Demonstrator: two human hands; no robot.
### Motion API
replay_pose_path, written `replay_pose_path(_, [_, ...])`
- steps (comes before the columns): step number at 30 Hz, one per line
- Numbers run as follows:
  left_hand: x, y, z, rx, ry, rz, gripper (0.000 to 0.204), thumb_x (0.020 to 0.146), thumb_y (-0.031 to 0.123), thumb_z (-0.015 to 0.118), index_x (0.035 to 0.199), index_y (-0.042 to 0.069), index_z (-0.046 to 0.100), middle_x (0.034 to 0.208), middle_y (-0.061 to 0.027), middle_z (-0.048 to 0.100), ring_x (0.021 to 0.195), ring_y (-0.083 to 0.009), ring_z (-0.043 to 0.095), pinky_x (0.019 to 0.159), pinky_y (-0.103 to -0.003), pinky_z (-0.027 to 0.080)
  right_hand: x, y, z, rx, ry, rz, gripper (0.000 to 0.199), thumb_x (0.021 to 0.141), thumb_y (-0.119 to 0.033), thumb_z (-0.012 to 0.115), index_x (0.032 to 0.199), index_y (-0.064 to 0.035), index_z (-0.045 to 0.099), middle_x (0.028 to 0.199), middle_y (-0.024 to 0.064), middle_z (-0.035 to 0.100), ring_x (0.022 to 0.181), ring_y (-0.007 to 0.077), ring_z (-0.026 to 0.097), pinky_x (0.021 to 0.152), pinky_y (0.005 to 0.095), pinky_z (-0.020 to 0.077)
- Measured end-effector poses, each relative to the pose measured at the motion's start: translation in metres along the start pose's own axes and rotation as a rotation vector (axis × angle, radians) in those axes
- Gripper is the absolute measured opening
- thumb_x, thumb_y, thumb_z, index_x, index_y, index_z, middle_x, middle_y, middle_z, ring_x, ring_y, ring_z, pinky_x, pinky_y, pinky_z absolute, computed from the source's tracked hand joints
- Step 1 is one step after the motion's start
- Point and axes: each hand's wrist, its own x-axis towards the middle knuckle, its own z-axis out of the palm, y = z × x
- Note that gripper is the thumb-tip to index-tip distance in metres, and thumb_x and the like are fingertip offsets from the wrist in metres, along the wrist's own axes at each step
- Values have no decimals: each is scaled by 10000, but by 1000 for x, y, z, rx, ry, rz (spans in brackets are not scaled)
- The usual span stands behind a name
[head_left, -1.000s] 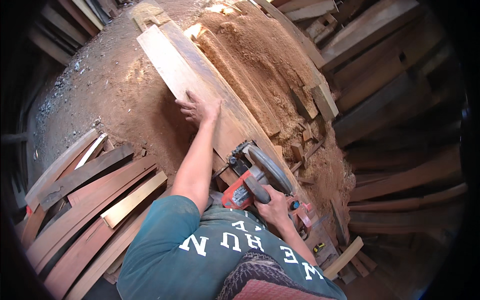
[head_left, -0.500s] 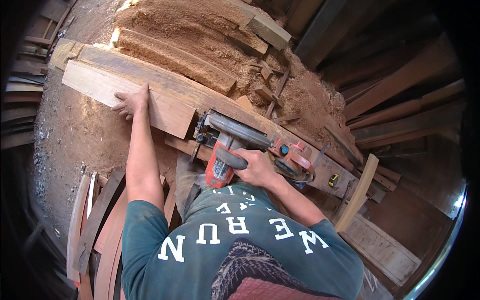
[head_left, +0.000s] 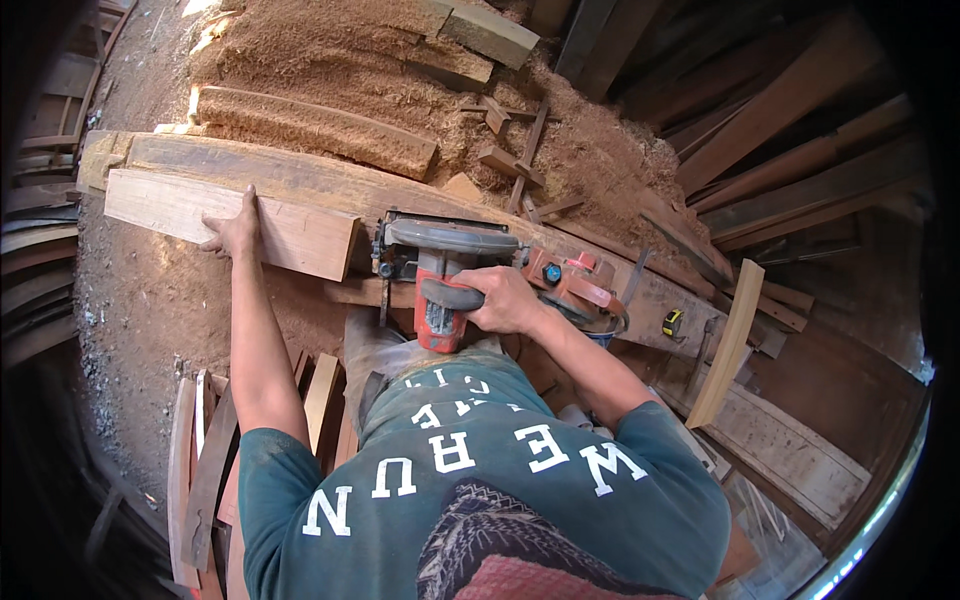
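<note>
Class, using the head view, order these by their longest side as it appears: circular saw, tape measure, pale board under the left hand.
1. Pale board, partly covered by the left hand
2. Circular saw
3. Tape measure, clearly smallest

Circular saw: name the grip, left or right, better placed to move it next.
Right, most likely: the right grip holds the dark handle of the circular saw, while the left grip lies spread on the pale wooden board, away from the saw.
</note>
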Motion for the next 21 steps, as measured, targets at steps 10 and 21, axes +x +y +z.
replay_pose_path(10, [-18,-93,0,-923,-660,-182,1006,1001,645,704,1706,53,300,1688,-181,447,1560,-346,419,1273,-512,362,-3,-1,-31,66,-245,123,430,785,-99,780,1208,-59,718,1108,224,772,1082,444,726,914,515,584])
replay_pose_path(21, [-110,-107,20,-1059,-771,-296,1010,962,695,733,1659,48,391,1644,-154,504,1485,-335,514,1215,-523,440,18,-33,-77,-137,-578,175,545,889,-199,792,1392,-47,650,1307,206,718,1247,424,668,1084,473,528])
